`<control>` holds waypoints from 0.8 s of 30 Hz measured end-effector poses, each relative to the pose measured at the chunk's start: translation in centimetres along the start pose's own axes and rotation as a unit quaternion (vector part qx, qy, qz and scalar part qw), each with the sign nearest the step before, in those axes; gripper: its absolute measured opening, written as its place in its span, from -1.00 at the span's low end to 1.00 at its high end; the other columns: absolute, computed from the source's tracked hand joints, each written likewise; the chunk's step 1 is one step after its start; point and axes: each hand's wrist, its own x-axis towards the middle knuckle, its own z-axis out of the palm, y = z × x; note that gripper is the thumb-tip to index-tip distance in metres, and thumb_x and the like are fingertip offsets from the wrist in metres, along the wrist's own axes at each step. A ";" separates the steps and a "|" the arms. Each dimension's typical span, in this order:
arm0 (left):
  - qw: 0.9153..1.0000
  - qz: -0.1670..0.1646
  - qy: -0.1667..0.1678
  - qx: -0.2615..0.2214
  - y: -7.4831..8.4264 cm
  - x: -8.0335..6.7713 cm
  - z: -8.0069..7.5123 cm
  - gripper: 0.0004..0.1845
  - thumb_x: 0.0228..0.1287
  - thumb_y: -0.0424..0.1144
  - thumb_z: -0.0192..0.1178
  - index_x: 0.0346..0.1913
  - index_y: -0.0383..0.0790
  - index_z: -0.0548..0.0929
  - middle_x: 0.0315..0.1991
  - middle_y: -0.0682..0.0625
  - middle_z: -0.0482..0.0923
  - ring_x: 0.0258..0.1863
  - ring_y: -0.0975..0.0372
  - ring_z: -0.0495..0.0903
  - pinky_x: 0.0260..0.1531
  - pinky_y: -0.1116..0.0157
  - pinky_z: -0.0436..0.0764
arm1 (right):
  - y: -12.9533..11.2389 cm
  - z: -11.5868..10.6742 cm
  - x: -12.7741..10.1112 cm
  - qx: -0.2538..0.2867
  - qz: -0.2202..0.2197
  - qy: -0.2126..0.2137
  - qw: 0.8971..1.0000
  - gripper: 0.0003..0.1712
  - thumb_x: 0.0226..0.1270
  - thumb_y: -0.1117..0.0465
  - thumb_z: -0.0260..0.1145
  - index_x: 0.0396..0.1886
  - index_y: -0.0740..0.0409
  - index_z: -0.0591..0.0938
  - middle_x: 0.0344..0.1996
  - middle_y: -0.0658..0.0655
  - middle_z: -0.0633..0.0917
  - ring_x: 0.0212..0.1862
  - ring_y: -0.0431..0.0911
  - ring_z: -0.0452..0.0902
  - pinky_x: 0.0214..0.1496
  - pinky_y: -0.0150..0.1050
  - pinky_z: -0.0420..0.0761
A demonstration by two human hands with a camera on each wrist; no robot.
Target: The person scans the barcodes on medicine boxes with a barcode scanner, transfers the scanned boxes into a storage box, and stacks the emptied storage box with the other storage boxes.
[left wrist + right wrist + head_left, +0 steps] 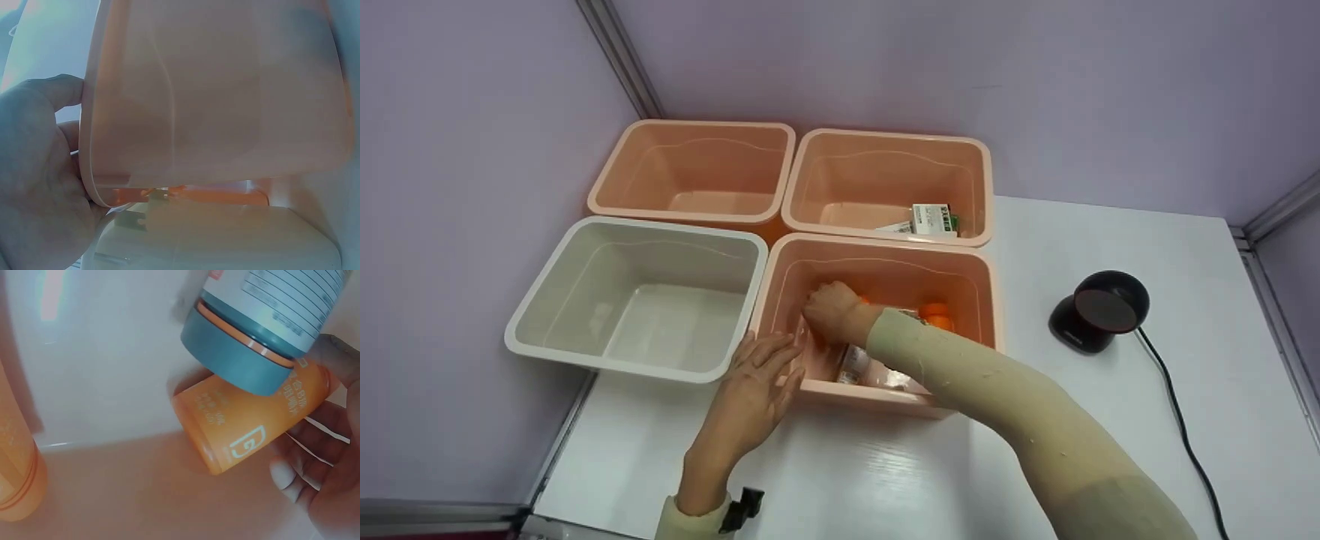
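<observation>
My right hand (pixel 840 311) reaches down into the front right pink bin (pixel 994 300). In the right wrist view its fingers curl round one end of an orange bottle (pixel 225 430) with white print. Lying across that bottle is a white-labelled bottle (pixel 270 318) with a grey-green cap, and another orange bottle (pixel 17 461) is at the left edge. My left hand (pixel 746 401) rests on the same bin's left front corner, fingers fairly straight. In the left wrist view, the thumb and fingers touch the bin's rim (pixel 87 129).
A white bin (pixel 675 322) stands left of the pink one. Behind are two more pink bins, the left (pixel 690 124) and the right (pixel 986 187), which holds a small white box (pixel 932 219). On the table's right sits a black device (pixel 1099 311) with a cable (pixel 1177 412).
</observation>
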 end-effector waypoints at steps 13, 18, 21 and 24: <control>1.000 -0.005 0.001 0.001 0.1 -0.1 0.2 -0.62 0.37 0.00 0.03 0.10 -0.08 0.61 0.16 0.06 0.54 0.26 0.24 0.42 0.48 0.16 0.07 | 0.6 -0.2 -0.4 0.006 -0.008 0.016 1.000 -0.80 0.18 0.07 0.23 -0.30 0.04 0.70 -0.40 0.05 0.70 -0.36 -0.05 0.61 -0.31 -0.15 0.71; 1.000 -0.002 -0.001 0.002 0.0 0.0 0.1 -0.61 0.39 0.02 -0.01 0.09 -0.09 0.62 0.14 0.05 0.55 0.26 0.23 0.42 0.48 0.15 0.05 | 2.4 -1.3 -1.3 0.071 -0.023 0.045 0.996 -0.78 0.11 0.05 0.28 -0.34 0.06 0.69 -0.38 0.06 0.69 -0.30 -0.03 0.60 -0.19 -0.12 0.70; 1.000 0.000 -0.002 0.004 -0.1 0.0 0.0 -0.59 0.40 0.05 -0.04 0.10 -0.08 0.61 0.14 0.05 0.55 0.26 0.24 0.41 0.48 0.15 0.05 | 3.2 -1.8 -2.0 0.100 -0.022 0.045 0.994 -0.72 0.09 0.02 0.30 -0.32 0.11 0.68 -0.37 0.09 0.68 -0.27 0.00 0.59 -0.15 -0.09 0.69; 1.000 0.004 0.001 0.003 -0.1 0.0 0.1 -0.62 0.39 0.02 0.00 0.08 -0.09 0.62 0.14 0.05 0.54 0.25 0.23 0.43 0.48 0.15 0.06 | 3.8 -2.0 -2.5 0.115 -0.011 0.038 0.993 -0.62 0.08 -0.05 0.30 -0.25 0.16 0.64 -0.33 0.13 0.68 -0.23 0.04 0.60 -0.13 -0.05 0.69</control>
